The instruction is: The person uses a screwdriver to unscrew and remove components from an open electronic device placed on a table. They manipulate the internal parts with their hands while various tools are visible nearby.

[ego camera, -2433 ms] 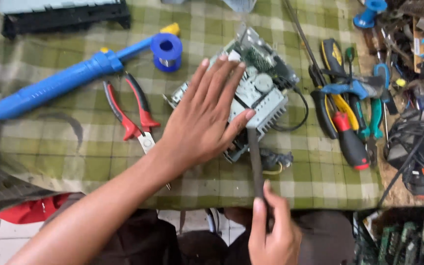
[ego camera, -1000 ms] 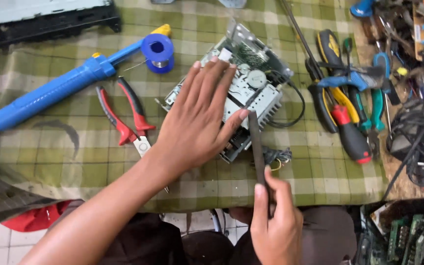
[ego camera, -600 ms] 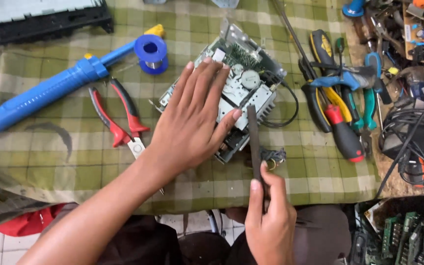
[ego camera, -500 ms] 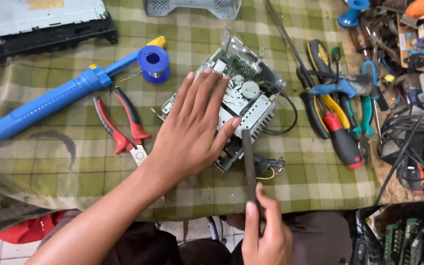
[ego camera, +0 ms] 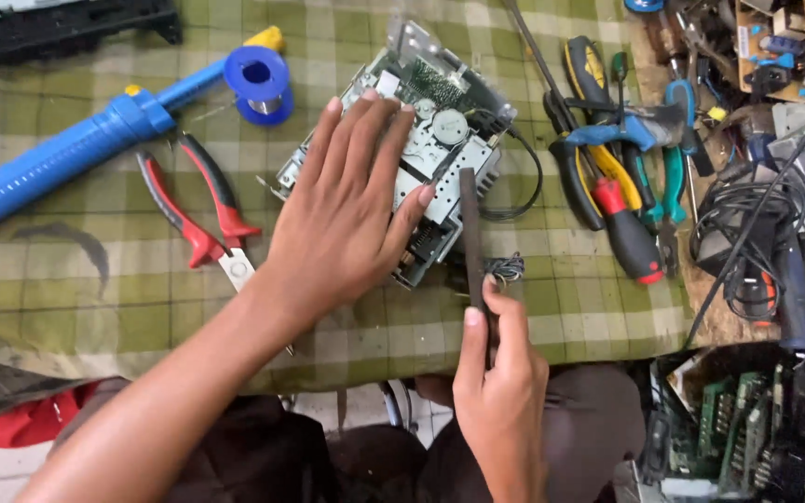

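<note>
My left hand [ego camera: 347,219] lies flat and spread on the metal circuit unit [ego camera: 421,140], fingers open and pointing far, palm pressing down so the unit does not slide on the checked green cloth [ego camera: 67,307]. It holds nothing; it only pins the unit, which sits in the middle of the cloth, tilted, with its green board and round motor part showing on the far right side.

My right hand [ego camera: 500,391] is closed around the near end of a thin dark metal bar [ego camera: 470,233], thumb laid along it. I keep the bar nearly upright in the scene, its far tip set against the right edge of the unit just beside my left thumb, as if to pry or scrape there. A small tangle of wires [ego camera: 505,268] lies just right of the bar.

To the left are red-handled pliers [ego camera: 199,210], a long blue solder pump [ego camera: 67,158] and a blue solder spool [ego camera: 258,74]. To the right lie screwdrivers and cutters with yellow, red and teal grips [ego camera: 621,177].

Compared with half a second ago, my hands keep the same pose: left still flat on the unit, right still gripping the bar. The view has shifted a little, so the unit sits slightly farther, and the bar's tip has crept a touch higher along the edge.
</note>
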